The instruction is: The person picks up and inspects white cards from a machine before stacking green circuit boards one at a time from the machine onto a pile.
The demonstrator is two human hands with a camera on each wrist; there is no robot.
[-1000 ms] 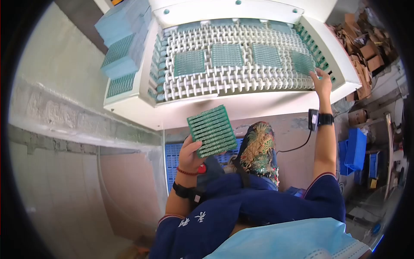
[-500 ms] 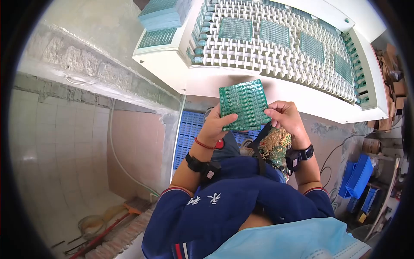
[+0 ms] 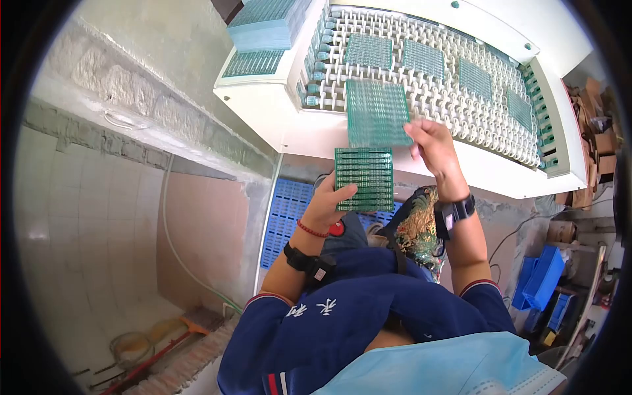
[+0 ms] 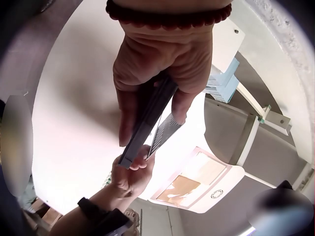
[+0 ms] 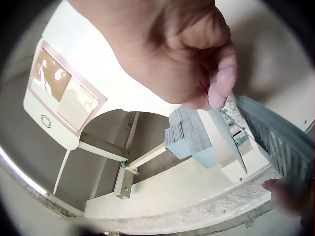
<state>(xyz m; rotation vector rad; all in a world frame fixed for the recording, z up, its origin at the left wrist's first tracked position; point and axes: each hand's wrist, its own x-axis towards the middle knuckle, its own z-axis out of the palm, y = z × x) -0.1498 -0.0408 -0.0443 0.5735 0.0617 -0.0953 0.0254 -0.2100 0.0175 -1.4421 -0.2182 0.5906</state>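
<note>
In the head view my left hand grips a stack of green circuit boards at its left edge, thumb on top. My right hand pinches a single circuit board by its lower right corner. That board is blurred and overlaps the conveyor's front edge, just beyond the stack. In the left wrist view the stack appears edge-on between thumb and fingers. The right wrist view shows the single board as a thin sheet beside the stack. Several circuit boards lie in a row on the white roller conveyor.
Tall board stacks with light blue sides stand on the machine's left side. Another board lies flat at its corner. Blue bins and cardboard are off to the right. A concrete ledge runs along the left.
My right hand came from the conveyor's right end to the stack, then lifted a board forward off it. The left hand still holds the stack. The head view has turned.
</note>
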